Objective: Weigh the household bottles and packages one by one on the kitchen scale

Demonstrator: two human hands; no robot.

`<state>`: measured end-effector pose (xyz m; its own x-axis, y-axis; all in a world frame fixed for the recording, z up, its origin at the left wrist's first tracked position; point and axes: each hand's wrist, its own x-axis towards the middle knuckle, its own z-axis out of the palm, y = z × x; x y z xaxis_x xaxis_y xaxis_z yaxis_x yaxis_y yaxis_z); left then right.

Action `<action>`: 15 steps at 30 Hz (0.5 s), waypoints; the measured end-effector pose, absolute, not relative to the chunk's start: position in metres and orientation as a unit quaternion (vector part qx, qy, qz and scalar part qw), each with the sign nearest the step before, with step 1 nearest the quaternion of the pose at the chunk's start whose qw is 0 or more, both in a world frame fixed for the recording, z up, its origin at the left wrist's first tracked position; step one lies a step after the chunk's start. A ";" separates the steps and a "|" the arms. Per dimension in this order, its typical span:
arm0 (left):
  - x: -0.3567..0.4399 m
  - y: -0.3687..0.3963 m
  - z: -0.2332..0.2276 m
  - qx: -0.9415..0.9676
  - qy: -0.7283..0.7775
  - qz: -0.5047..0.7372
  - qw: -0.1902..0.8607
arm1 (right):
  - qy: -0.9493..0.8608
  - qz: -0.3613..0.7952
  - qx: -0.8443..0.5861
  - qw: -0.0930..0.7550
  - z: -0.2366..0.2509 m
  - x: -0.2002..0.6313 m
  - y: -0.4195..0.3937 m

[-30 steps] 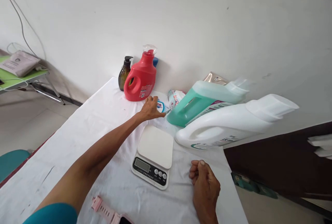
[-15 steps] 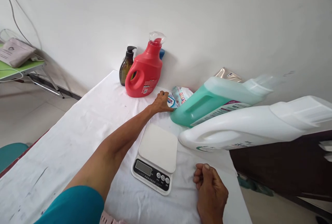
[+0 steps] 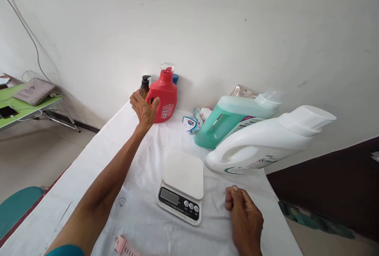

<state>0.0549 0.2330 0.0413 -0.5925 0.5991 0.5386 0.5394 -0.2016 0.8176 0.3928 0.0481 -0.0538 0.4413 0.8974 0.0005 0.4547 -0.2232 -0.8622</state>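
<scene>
My left hand (image 3: 144, 108) is stretched out with fingers and thumb apart, in front of the dark pump bottle (image 3: 145, 84) and the handle of the red detergent jug (image 3: 166, 102). It holds nothing; whether it touches either is unclear. My right hand (image 3: 245, 218) rests on the cloth right of the white kitchen scale (image 3: 183, 175), fingers curled in and nothing visible in them. The scale's platform is bare and its display looks blank. A small boxed soap bar (image 3: 190, 124) lies by the wall next to a printed packet (image 3: 203, 114).
A green jug (image 3: 217, 123) and a white bottle (image 3: 251, 151) stand on the right. Behind them leans a shiny beige pouch (image 3: 243, 91). A pink strap (image 3: 127, 246) lies at the table's near edge. A green side table (image 3: 23, 102) and a teal stool (image 3: 19, 208) are at left.
My left hand has left the boxed soap and moved left to the red jug and pump bottle, its fingers now spread. The soap stays by the packet. My right hand stays put.
</scene>
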 end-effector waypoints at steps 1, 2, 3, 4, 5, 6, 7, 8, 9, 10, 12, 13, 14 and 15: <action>0.045 0.239 0.043 0.439 0.642 0.627 0.049 | -0.458 0.262 -0.737 0.422 -0.053 0.392 0.048; 0.037 0.245 0.043 0.437 0.645 0.623 0.073 | -0.458 0.263 -0.736 0.423 -0.052 0.392 0.049; 0.030 0.250 0.043 0.439 0.643 0.620 0.100 | -0.458 0.263 -0.735 0.425 -0.051 0.392 0.049; 0.024 0.254 0.042 0.441 0.640 0.616 0.131 | -0.459 0.263 -0.734 0.426 -0.050 0.391 0.049; 0.020 0.258 0.041 0.442 0.636 0.611 0.164 | -0.459 0.262 -0.734 0.427 -0.050 0.391 0.049; 0.018 0.260 0.040 0.444 0.629 0.607 0.199 | -0.459 0.262 -0.733 0.427 -0.049 0.391 0.049; 0.017 0.262 0.040 0.449 0.617 0.603 0.232 | -0.459 0.262 -0.733 0.428 -0.048 0.390 0.049; 0.018 0.262 0.040 0.456 0.603 0.601 0.261 | -0.460 0.261 -0.732 0.429 -0.048 0.390 0.049; 0.021 0.262 0.040 0.460 0.588 0.603 0.282 | -0.460 0.261 -0.731 0.431 -0.048 0.390 0.049; 0.025 0.260 0.040 0.455 0.577 0.611 0.293 | -0.461 0.261 -0.729 0.433 -0.047 0.390 0.049; 0.035 0.251 0.040 0.434 0.571 0.632 0.292 | -0.463 0.259 -0.726 0.438 -0.047 0.390 0.050; 0.039 0.245 0.040 0.422 0.576 0.641 0.283 | -0.464 0.258 -0.724 0.441 -0.047 0.390 0.050; 0.042 0.237 0.041 0.411 0.582 0.646 0.272 | -0.464 0.259 -0.721 0.445 -0.047 0.391 0.051; 0.044 0.227 0.041 0.406 0.588 0.648 0.264 | -0.464 0.260 -0.716 0.451 -0.046 0.391 0.051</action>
